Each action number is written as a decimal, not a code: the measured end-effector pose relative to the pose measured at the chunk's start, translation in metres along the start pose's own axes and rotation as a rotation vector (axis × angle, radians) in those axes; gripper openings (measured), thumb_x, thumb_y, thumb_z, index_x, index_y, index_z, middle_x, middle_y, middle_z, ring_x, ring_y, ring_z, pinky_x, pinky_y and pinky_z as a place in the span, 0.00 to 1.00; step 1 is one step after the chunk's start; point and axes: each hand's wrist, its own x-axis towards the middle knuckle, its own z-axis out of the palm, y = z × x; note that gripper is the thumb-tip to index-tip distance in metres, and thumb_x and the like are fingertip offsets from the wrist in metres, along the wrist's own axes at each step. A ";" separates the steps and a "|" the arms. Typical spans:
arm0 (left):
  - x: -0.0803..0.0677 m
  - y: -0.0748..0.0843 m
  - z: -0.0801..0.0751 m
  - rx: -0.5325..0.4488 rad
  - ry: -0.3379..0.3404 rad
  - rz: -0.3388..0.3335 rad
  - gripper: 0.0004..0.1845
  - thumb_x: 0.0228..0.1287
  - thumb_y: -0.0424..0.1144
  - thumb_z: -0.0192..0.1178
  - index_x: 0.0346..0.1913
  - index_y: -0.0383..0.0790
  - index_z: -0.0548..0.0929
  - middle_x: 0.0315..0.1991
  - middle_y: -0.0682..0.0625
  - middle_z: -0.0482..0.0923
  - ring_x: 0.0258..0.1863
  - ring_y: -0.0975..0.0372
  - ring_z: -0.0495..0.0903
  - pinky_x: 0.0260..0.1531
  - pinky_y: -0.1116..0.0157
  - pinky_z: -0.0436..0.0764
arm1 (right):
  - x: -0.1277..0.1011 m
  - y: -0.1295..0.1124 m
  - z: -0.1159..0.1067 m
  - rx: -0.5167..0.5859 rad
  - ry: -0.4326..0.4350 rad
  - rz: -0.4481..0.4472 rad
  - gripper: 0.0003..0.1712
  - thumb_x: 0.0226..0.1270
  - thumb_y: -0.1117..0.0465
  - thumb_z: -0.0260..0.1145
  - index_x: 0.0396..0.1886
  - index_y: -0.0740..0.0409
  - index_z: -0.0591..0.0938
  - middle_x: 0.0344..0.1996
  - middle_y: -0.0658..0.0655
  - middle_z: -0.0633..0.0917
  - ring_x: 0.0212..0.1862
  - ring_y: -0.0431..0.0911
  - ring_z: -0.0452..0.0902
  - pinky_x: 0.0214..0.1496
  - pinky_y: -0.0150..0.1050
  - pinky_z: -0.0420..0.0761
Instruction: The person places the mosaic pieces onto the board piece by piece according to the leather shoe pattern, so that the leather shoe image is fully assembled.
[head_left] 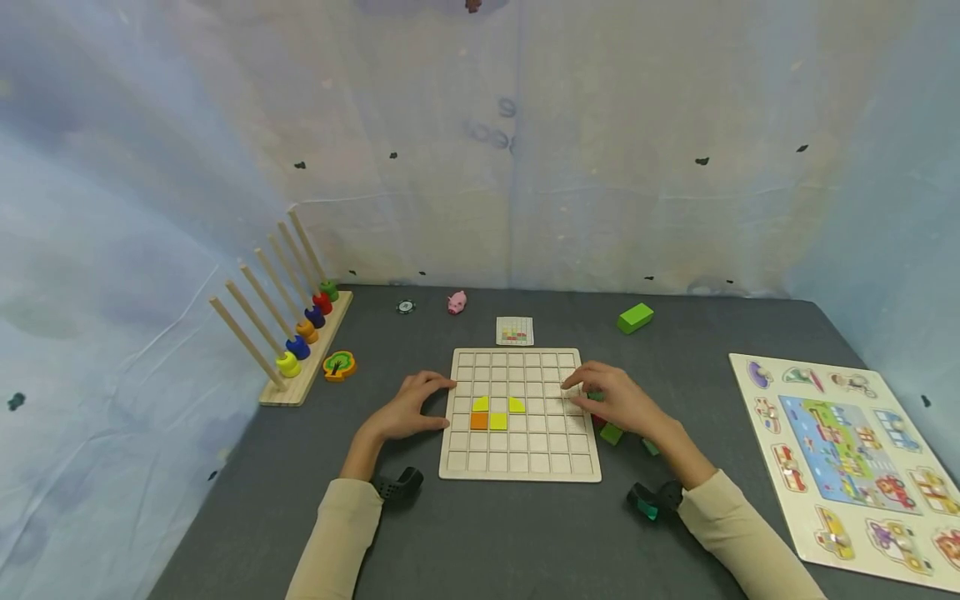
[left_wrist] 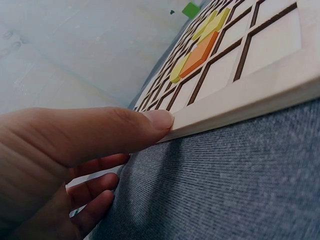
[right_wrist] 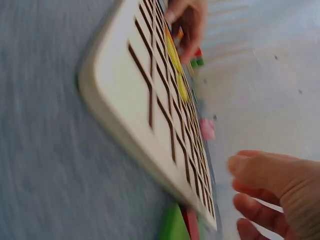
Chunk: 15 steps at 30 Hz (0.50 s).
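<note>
A pale wooden grid board (head_left: 517,454) lies flat on the dark grey table. It holds an orange tile (head_left: 479,421) and three yellow pieces (head_left: 498,421) close together in its middle. My left hand (head_left: 447,403) rests against the board's left edge, and the thumb (left_wrist: 150,122) presses on the rim (left_wrist: 260,95). My right hand (head_left: 577,397) lies over the board's right edge with loosely bent fingers (right_wrist: 270,175) and holds nothing visible. Small green and red pieces (head_left: 611,433) sit by the board's right side, partly hidden under that hand.
A peg rack with coloured rings (head_left: 300,333) stands at the left, a ring toy (head_left: 339,365) beside it. At the back are a pink pig (head_left: 457,302), a pattern card (head_left: 514,331) and a green block (head_left: 635,317). A vehicle puzzle (head_left: 847,450) lies at the right.
</note>
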 end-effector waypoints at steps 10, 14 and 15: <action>0.000 0.001 -0.001 -0.005 0.000 0.002 0.33 0.54 0.41 0.68 0.64 0.44 0.70 0.61 0.44 0.63 0.61 0.49 0.57 0.59 0.44 0.59 | -0.017 0.017 -0.024 -0.023 -0.185 0.150 0.21 0.55 0.73 0.65 0.51 0.62 0.79 0.44 0.58 0.80 0.41 0.49 0.73 0.42 0.43 0.73; 0.000 0.001 -0.001 -0.006 0.000 0.008 0.33 0.54 0.41 0.68 0.64 0.44 0.70 0.61 0.44 0.63 0.61 0.49 0.57 0.58 0.44 0.59 | -0.019 0.020 -0.026 -0.040 -0.242 0.177 0.23 0.55 0.72 0.65 0.54 0.61 0.79 0.48 0.59 0.79 0.48 0.51 0.73 0.47 0.49 0.73; 0.000 0.001 -0.001 -0.006 0.001 0.009 0.33 0.54 0.41 0.68 0.64 0.44 0.70 0.61 0.44 0.63 0.61 0.49 0.57 0.58 0.44 0.59 | -0.020 0.021 -0.026 -0.046 -0.252 0.180 0.24 0.55 0.72 0.65 0.54 0.61 0.78 0.49 0.59 0.79 0.48 0.51 0.73 0.46 0.49 0.72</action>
